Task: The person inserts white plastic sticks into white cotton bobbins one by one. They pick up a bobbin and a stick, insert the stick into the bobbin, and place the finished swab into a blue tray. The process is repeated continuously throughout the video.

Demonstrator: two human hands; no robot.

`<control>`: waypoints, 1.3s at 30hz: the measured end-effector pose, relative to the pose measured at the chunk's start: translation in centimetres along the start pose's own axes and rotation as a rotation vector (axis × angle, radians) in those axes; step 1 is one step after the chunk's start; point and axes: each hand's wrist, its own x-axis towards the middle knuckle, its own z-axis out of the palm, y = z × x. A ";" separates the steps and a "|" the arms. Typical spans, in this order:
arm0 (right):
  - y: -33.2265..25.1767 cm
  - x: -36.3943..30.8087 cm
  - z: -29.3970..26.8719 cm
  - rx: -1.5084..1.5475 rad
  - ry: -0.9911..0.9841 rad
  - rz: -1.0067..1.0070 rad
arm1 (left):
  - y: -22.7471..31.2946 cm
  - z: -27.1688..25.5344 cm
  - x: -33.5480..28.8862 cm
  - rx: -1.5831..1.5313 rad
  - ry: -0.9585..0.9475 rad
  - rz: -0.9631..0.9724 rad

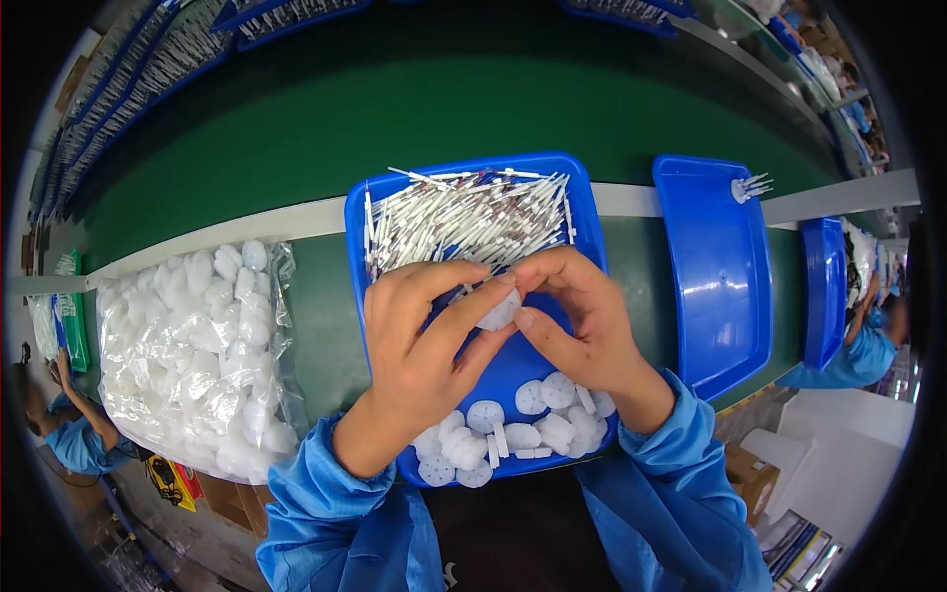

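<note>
Over a blue tray (595,237), my left hand (424,321) pinches a small white round disc (500,311) between thumb and fingers. My right hand (582,316) closes on the same disc from the other side, its thumb and forefinger at the edge. Whether a stick is also between the fingertips is hidden. Thin white sticks with some dark brownish parts (473,217) fill the far half of the tray in a loose heap. Several more white discs with small holes (484,415) lie at the tray's near end, some flat and some on edge.
To the left lies a clear plastic bag (192,355) full of white discs. A second blue tray (725,296) stands to the right, with a disc bearing several sticks (752,187) at its far corner. Beyond is another blue tray (823,296). Blue-sleeved people work at both sides.
</note>
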 end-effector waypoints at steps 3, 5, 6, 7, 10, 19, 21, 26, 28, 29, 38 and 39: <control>-0.2 -0.1 0.1 0.073 -0.002 0.028 | 0.1 -0.1 0.1 0.016 -0.008 0.011; -0.3 0.1 0.2 0.052 0.003 0.002 | 0.1 -0.2 0.0 0.009 -0.014 0.007; -0.2 0.1 0.2 0.010 0.013 -0.009 | 0.1 -0.2 0.0 0.005 -0.016 0.005; 0.0 0.1 0.2 -0.032 0.024 -0.020 | 0.1 -0.1 0.0 -0.003 -0.011 0.013; -0.6 0.1 -0.1 -0.029 0.062 0.098 | 0.2 0.4 -0.1 -0.040 0.001 0.020; -2.0 0.1 -1.8 -1.322 0.020 -0.411 | -0.9 -0.9 -0.4 -0.391 0.045 -0.266; -1.4 0.2 -1.4 -1.406 -0.098 -0.346 | -1.3 -1.1 -0.5 -0.460 0.033 -0.368; -2.5 1.0 -1.7 -0.901 0.052 -0.227 | -1.0 -0.8 -0.5 -0.791 -0.056 -0.638; -2.4 0.4 -2.1 -0.359 0.200 -0.085 | -0.8 -0.6 -0.7 -0.906 -0.092 -0.725; -2.2 0.8 -1.8 -0.088 0.239 -0.117 | -0.9 -0.6 -0.6 -0.872 -0.140 -0.725; -1.8 0.0 -0.7 -0.495 0.105 -0.086 | -1.9 -0.4 -0.7 -0.910 -0.141 -0.665; -1.9 0.0 -0.7 -0.549 0.090 -0.106 | -2.0 -0.3 -0.8 -0.875 -0.136 -0.609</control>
